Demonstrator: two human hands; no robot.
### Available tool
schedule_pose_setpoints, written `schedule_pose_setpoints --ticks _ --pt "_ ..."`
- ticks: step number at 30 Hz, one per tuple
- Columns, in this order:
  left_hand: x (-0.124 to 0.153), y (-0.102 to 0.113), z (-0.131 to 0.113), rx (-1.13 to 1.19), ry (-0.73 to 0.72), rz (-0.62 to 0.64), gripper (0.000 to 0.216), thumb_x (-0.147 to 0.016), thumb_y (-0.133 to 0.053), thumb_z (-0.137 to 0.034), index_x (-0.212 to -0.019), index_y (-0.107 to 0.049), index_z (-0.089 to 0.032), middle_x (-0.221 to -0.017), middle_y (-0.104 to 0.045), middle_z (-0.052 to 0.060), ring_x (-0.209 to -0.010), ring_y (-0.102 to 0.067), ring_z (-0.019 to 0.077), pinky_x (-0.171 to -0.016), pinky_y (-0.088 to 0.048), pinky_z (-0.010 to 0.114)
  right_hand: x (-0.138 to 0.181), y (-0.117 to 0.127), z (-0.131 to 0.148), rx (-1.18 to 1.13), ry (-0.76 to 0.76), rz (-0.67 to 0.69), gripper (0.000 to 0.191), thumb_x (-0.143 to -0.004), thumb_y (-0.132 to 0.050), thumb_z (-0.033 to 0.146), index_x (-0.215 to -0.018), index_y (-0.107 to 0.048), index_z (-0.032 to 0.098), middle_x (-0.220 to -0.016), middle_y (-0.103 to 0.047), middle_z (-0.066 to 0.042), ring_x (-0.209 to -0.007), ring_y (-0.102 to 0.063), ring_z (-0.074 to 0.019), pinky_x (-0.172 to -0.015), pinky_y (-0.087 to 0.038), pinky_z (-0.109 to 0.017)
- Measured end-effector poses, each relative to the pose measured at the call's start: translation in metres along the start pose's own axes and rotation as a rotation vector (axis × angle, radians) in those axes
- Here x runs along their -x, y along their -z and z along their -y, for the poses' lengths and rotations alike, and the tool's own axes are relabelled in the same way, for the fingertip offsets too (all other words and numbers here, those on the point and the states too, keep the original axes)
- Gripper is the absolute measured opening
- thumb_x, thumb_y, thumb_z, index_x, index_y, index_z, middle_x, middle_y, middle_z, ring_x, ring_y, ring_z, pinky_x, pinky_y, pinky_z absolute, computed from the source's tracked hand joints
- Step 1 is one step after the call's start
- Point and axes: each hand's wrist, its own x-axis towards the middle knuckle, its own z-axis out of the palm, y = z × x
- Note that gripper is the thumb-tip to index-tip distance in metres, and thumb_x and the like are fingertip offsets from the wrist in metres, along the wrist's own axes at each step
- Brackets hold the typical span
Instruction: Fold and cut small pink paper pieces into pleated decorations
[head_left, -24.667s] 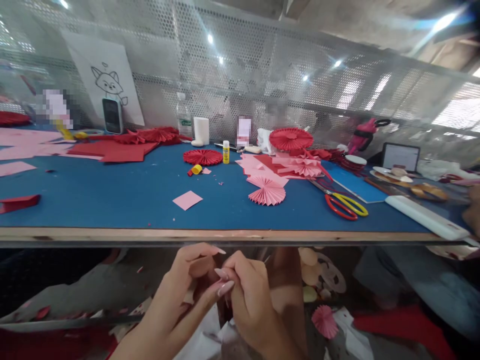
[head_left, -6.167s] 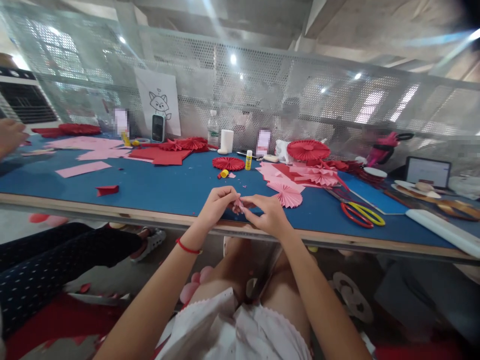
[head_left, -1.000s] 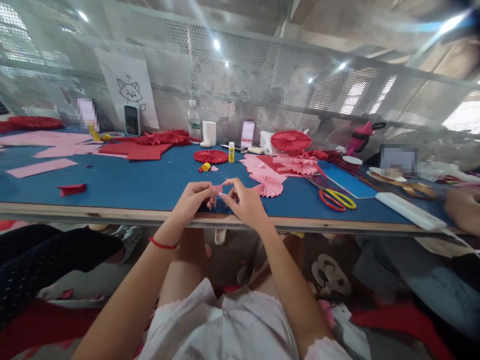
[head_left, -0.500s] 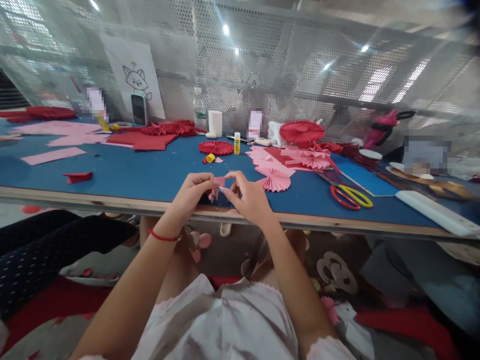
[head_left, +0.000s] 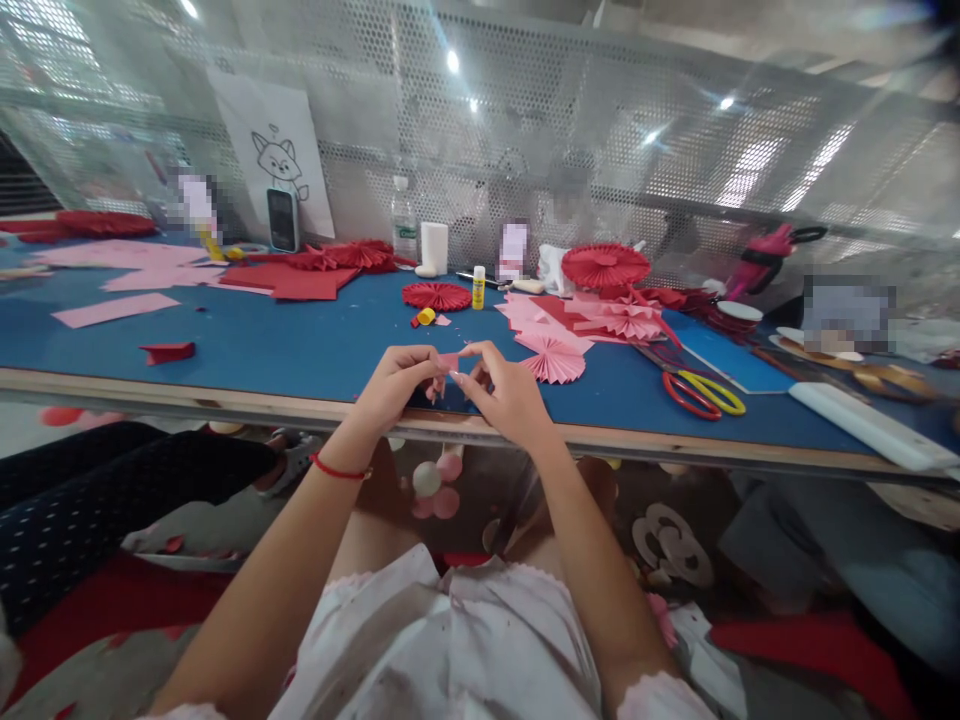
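A small piece of pink paper (head_left: 448,361) is pinched between my two hands over the front edge of the blue table (head_left: 247,345). My left hand (head_left: 401,385) grips its left end with thumb and fingers. On the right end, my right hand (head_left: 501,388) closes with thumb and forefinger. The fingers cover much of the paper. Beyond the hands lie a yellow glue stick (head_left: 478,288) standing upright with its cap (head_left: 426,316) off, and a red pleated paper fan (head_left: 437,296). A pink pleated fan (head_left: 556,361) rests just right of my right hand.
Scissors (head_left: 703,394) with red and yellow handles lie at the right, near a long white tool (head_left: 870,425). Pink and red sheets (head_left: 315,284) cover the back left. A water bottle (head_left: 403,222) stands before the mesh partition. Another person's legs (head_left: 135,480) are at the lower left.
The whole view has shifted slightly, so things on the left appear a little further right. Both hands keep their hold on the pink paper. More balloons show below the table.
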Motion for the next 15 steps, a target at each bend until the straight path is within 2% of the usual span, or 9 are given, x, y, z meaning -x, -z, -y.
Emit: schedule_pose_setpoints --ticks 15 --pt "0.0 0.0034 0.005 -0.019 -0.012 0.023 0.038 -0.095 -0.067 -0.038 -0.067 -0.057 -0.015 -0.06 -0.057 -0.005 -0.052 -0.052 0.0088 -0.053 -0.047 0.023 -0.0004 -0.0007 -0.0009 -0.008 -0.007 -0.001 0.027 -0.101 -0.055 0.043 -0.118 -0.056 0.022 -0.079 -0.07 0.002 -0.07 -0.066 -0.0163 -0.067 -0.042 -0.026"
